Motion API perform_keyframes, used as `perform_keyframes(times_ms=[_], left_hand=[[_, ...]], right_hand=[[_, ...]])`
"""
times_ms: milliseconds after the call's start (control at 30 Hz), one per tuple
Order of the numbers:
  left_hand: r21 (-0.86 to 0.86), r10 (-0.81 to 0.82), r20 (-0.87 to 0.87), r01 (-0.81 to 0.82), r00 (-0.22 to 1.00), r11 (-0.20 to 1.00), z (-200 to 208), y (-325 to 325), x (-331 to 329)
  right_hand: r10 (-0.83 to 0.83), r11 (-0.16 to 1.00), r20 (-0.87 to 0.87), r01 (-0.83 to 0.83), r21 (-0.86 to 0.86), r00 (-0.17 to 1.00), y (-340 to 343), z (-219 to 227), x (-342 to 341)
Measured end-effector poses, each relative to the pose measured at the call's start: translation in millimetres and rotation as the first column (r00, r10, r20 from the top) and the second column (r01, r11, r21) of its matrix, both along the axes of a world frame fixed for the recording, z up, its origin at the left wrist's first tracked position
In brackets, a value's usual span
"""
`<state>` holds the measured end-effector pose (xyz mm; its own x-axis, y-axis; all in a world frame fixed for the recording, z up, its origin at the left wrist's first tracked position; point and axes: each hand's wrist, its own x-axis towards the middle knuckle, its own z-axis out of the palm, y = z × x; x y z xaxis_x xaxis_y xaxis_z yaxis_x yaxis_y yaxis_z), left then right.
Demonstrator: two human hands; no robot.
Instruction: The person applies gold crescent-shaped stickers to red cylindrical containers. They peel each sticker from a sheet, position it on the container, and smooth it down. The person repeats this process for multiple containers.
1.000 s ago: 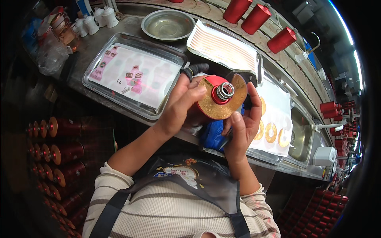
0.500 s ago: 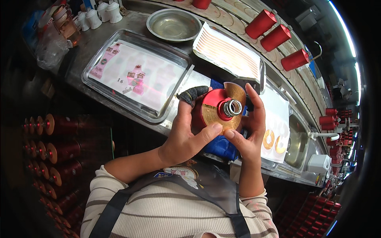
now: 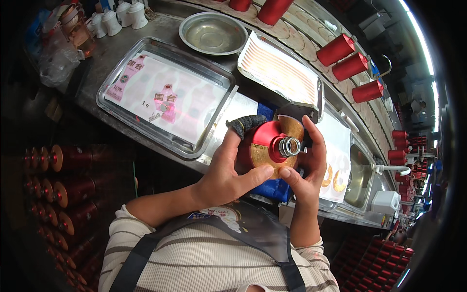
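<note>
Between my two hands is a red bottle [image 3: 265,133], its bare metallic-looking threaded mouth tilted up and to the right. A gold curved label [image 3: 263,155] lies along the near side of its shoulder, and the label's far end [image 3: 291,125] stands up off the surface. My left hand [image 3: 224,170] wraps the bottle's left side, thumb pressed on the label, with a black covering [image 3: 247,125] over one finger. On the right side, my right hand [image 3: 310,171] steadies the bottle, its thumb on the label beside the left thumb and its index finger raised.
A metal tray [image 3: 189,152] with pink-printed sheets lies at left. Behind stand a metal bowl [image 3: 214,33] and a tray of orange-striped sheet [image 3: 279,63]. Gold rings lie on white paper [image 3: 335,146] near a sink [image 3: 361,187]. Red bottles [image 3: 350,66] stand on a conveyor [image 3: 304,46].
The bottle has turned slightly and sits a little lower, and the label's raised end stands less far out. On the conveyor, the red bottles have shifted toward the right.
</note>
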<state>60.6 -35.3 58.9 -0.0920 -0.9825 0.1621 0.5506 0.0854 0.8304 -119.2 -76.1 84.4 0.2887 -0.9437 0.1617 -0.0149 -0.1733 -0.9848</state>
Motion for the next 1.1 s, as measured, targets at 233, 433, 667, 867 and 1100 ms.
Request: perform_keyframes(times_ms=[233, 433, 667, 867, 1100], left_hand=[[0.038, -0.024, -0.037, 0.026, 0.999, 0.999, 3, -3, 4], [0.059, 0.014, -0.019, -0.013, 1.000, 0.998, 5, -4, 4], [0.082, 0.053, -0.009, -0.052, 0.999, 0.995, 4, -3, 1], [0.036, 0.011, -0.026, -0.010, 1.000, 0.999, 0, -3, 0], [0.033, 0.007, -0.001, -0.007, 1.000, 0.999, 1, -2, -1]], right_hand=[[-0.008, 0.998, 0.088, 0.003, 0.062, 0.996, 0, -1, 3], [-0.007, 0.996, 0.078, 0.000, 0.088, 0.997, 1, 3, 5], [-0.031, 0.997, 0.045, 0.028, 0.070, 0.999, 7, 6, 7], [0.021, 0.994, 0.093, -0.030, 0.103, 0.995, 7, 2, -1], [0.065, 0.990, 0.085, -0.075, 0.117, 0.994, 9, 6, -5]])
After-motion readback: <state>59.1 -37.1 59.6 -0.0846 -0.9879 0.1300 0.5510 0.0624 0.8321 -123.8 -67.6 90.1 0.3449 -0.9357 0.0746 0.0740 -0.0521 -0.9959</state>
